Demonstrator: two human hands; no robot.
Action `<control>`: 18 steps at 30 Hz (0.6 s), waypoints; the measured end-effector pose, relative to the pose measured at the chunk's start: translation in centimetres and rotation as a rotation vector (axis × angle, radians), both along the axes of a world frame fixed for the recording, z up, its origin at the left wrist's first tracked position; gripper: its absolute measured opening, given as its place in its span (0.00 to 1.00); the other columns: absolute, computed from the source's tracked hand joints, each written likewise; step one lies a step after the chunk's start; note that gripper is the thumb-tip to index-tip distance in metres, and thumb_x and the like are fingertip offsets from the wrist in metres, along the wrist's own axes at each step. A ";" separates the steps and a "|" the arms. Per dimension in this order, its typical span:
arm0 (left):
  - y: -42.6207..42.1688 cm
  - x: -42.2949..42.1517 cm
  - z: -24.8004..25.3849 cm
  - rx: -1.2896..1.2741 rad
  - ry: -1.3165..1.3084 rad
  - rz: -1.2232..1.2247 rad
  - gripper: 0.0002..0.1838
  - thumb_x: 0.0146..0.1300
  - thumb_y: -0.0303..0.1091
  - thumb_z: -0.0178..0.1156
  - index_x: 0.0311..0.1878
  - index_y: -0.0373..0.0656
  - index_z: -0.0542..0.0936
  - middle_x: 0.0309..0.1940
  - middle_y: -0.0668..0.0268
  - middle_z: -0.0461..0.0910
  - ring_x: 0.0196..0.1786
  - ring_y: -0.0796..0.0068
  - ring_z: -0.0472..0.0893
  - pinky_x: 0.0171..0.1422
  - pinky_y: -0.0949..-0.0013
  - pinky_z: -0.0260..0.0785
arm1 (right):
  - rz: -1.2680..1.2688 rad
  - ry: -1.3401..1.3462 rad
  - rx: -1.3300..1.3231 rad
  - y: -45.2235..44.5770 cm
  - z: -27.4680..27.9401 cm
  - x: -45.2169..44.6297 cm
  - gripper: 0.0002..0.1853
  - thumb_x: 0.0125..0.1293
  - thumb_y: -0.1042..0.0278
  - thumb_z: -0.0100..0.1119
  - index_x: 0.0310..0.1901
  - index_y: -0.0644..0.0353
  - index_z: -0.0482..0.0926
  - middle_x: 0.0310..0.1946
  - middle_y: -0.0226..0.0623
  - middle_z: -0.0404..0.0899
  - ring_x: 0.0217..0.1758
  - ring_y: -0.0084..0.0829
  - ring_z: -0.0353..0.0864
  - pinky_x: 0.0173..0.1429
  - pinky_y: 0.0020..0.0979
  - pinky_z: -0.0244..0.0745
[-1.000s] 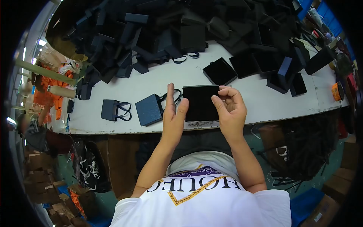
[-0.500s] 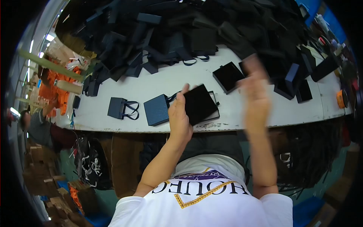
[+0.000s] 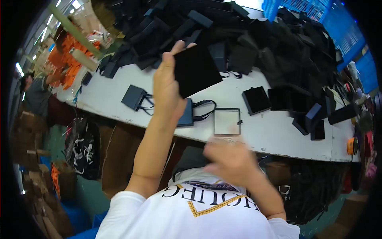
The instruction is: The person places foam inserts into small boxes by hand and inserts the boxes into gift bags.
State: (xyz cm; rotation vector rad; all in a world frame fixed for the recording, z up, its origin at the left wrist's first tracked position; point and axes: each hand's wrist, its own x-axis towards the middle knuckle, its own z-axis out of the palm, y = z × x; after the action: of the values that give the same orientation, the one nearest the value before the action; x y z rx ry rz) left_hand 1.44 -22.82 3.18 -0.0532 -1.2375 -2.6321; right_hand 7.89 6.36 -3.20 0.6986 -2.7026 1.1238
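My left hand holds up a square black piece by its left side, above the table. Blurred by motion, my right hand is at the table's front edge, just below an open shallow tray with a pale inside and dark rim; its fingers are smeared. A blue box with dark ribbon handles lies partly behind my left wrist. Farther left is a smaller dark blue box with handles. A black open box lies right of the tray.
A large heap of dark boxes covers the back of the white table. More black boxes stand at the right, near an orange roll. Blue crates are behind. Another person is at the far left.
My left hand has raised the black piece up and left, uncovering the pale tray. My right hand has come back from the boxes at the right to the table's front edge. The view has turned.
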 end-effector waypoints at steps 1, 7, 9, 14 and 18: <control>0.2 -0.3 -1.2 -0.045 -0.038 0.028 0.31 0.82 0.52 0.42 0.74 0.34 0.66 0.66 0.54 0.77 0.67 0.62 0.78 0.74 0.59 0.70 | -0.149 0.174 -0.064 1.9 2.5 -0.1 0.14 0.72 0.71 0.62 0.55 0.67 0.76 0.50 0.40 0.82 0.49 0.26 0.83 0.53 0.28 0.78; 4.1 1.1 -2.7 -0.070 -0.141 -0.088 0.32 0.82 0.50 0.43 0.74 0.30 0.65 0.70 0.50 0.73 0.71 0.59 0.74 0.78 0.59 0.65 | -0.402 0.913 -0.279 3.5 7.4 -0.5 0.15 0.72 0.69 0.61 0.55 0.67 0.76 0.49 0.41 0.82 0.49 0.27 0.83 0.53 0.30 0.78; 3.7 1.3 -1.3 -0.260 -0.072 -0.129 0.33 0.82 0.51 0.43 0.74 0.31 0.64 0.70 0.50 0.73 0.71 0.58 0.75 0.77 0.59 0.66 | 0.051 0.154 0.200 -1.6 -1.6 -1.8 0.15 0.72 0.68 0.61 0.55 0.67 0.76 0.49 0.41 0.82 0.49 0.27 0.83 0.53 0.30 0.78; -1.7 0.3 -5.8 -0.080 -0.208 -0.003 0.32 0.82 0.51 0.44 0.74 0.32 0.65 0.70 0.50 0.73 0.69 0.58 0.77 0.75 0.58 0.69 | 0.385 -0.141 0.022 3.0 6.9 0.4 0.16 0.72 0.66 0.60 0.55 0.67 0.76 0.49 0.42 0.83 0.50 0.29 0.83 0.53 0.31 0.78; 1.1 -0.1 -6.6 0.085 -0.194 -0.140 0.32 0.81 0.51 0.45 0.74 0.34 0.65 0.69 0.51 0.74 0.69 0.59 0.77 0.75 0.59 0.70 | 0.198 0.128 -0.158 3.9 8.4 -2.7 0.16 0.72 0.65 0.60 0.55 0.68 0.76 0.48 0.42 0.83 0.50 0.29 0.83 0.53 0.32 0.79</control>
State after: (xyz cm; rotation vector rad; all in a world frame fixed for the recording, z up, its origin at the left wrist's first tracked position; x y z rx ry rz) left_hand 1.31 -21.69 -3.43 0.1372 -1.2194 -2.8654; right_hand 5.17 10.21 5.24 0.9918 -2.4500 1.2715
